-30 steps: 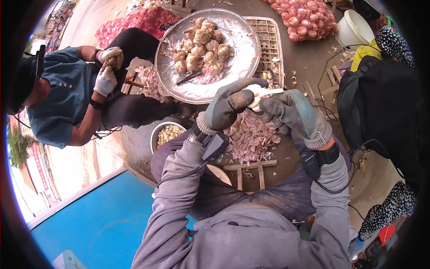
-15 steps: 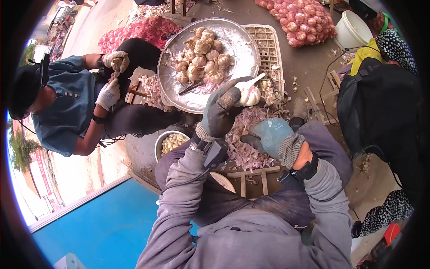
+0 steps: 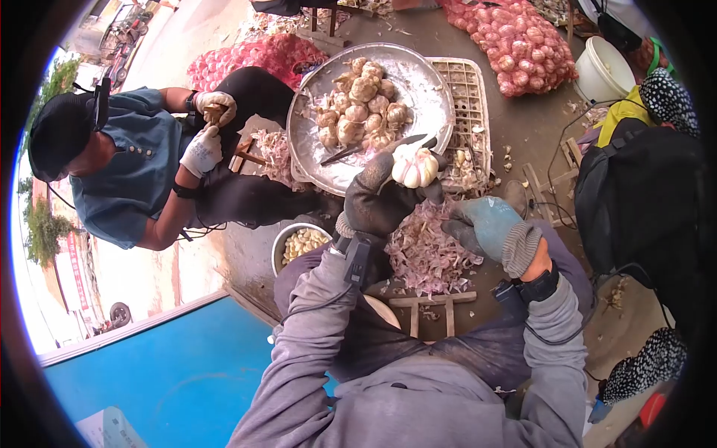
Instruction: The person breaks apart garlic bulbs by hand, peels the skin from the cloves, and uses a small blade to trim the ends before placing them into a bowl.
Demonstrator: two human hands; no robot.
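Observation:
A peeled-looking white garlic bulb (image 3: 415, 167) sits in the fingers of my left hand (image 3: 376, 196), which wears a dark, dirty glove. It is held just past the near rim of a round metal pan (image 3: 310, 168). My right hand (image 3: 487, 226), in a blue-grey glove with dark fingertips, hovers to the right of and below the bulb, apart from it. Its fingers are loosely bent, with nothing visible in them. Below both hands lies a heap of pinkish garlic skins (image 3: 429, 257). Unpeeled garlic bulbs (image 3: 358, 104) and a dark, narrow tool (image 3: 341, 155) lie in the pan.
A co-worker (image 3: 134, 157) with white gloves sits at left. A bowl of peeled cloves (image 3: 302, 245) stands by my left knee. Beyond are a plastic crate (image 3: 472, 97), garlic net bags (image 3: 515, 52) and a white bucket (image 3: 605, 71). A black backpack (image 3: 642, 201) is at right.
The bulb has turned in my left hand; its long white stalk no longer points up to the right. My right hand's thumb and fingers are closer together. The whole view has shifted slightly.

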